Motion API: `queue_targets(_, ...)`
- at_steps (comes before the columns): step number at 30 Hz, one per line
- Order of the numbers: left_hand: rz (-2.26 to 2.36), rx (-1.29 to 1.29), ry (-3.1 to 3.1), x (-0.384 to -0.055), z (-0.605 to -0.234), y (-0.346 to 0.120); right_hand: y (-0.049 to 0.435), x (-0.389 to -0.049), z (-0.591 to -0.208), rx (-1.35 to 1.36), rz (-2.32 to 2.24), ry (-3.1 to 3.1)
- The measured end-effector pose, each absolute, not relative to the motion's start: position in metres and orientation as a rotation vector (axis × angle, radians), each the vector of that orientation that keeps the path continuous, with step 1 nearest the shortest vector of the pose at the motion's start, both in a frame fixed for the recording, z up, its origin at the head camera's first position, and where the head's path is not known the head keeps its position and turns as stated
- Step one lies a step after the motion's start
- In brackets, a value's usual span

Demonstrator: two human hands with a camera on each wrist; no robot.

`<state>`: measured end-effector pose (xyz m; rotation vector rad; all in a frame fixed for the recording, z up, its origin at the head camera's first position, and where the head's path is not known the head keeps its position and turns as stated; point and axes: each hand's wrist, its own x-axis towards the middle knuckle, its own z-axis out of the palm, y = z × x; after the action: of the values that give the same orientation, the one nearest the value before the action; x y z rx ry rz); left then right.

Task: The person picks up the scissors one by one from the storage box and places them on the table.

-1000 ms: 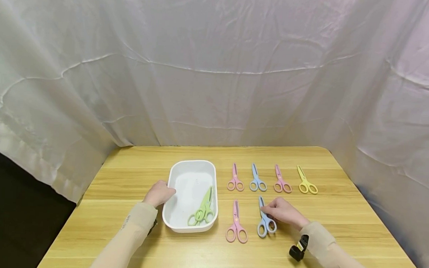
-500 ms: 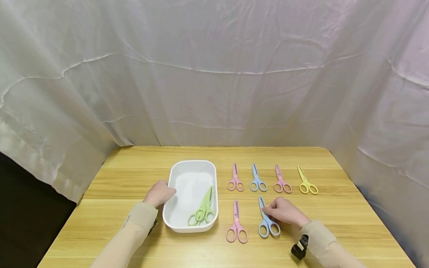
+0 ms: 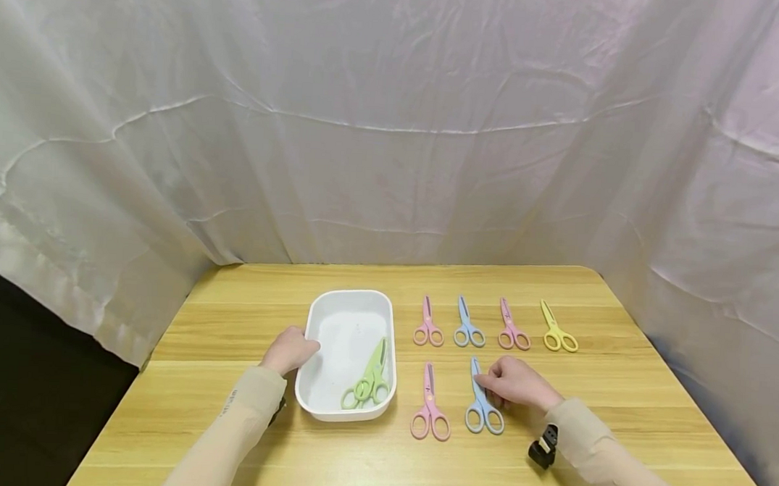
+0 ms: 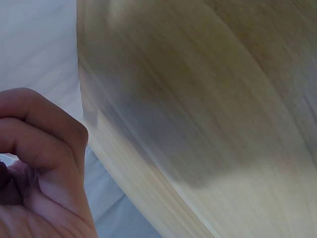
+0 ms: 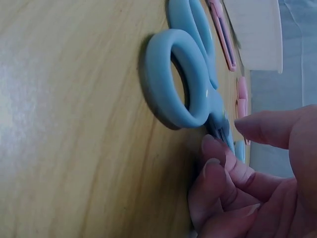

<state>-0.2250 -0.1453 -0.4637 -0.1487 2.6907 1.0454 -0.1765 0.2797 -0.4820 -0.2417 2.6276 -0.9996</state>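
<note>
My left hand grips the left rim of a white plastic tray, its thumb over the edge. In the left wrist view, this hand's curled fingers show at the left, but the tray is mostly out of sight. Green scissors overlap in the tray's right part. Right of the tray, blue scissors lie on the table with blades pointing away. My right hand pinches their blades between thumb and fingers; in the right wrist view, the blue handle loops stand close. Pink scissors lie between tray and blue pair.
Behind these, a row of scissors lies on the wooden table: pink, blue, another pink and yellow. Pale curtains hang along the table's back and sides.
The front blue scissors have turned slightly under my right hand, their loops swinging right, then a little back left and nearer. My left hand and the tray stay put.
</note>
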Motion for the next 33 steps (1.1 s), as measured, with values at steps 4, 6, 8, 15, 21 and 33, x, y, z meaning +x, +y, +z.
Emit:
queue_targets(4, 1.043, -0.151, 2.691, -0.225, -0.463, -0.146, 0.277, -0.177, -0.481, -0.266, -0.964, 2.667)
queue_targets(6, 1.043, -0.152, 2.689, -0.225, -0.463, -0.146, 0.276, -0.177, -0.481, -0.271, -0.946, 2.683)
queue_targets(8, 1.045, -0.154, 2.686, -0.225, -0.463, -0.146, 0.274, -0.177, -0.481, -0.269, -0.93, 2.697)
queue_targets(15, 1.048, -0.164, 2.682, -0.226, -0.464, -0.146, 0.271, -0.179, -0.483, -0.266, -0.893, 2.722)
queue_targets(21, 1.052, -0.169, 2.671, -0.225, -0.463, -0.146, 0.269, -0.179, -0.482, -0.235, -0.883, 2.727)
queue_targets(33, 1.071, -0.165, 2.662, -0.225, -0.462, -0.145, 0.266, -0.18, -0.483, -0.156, -0.817, 2.768)
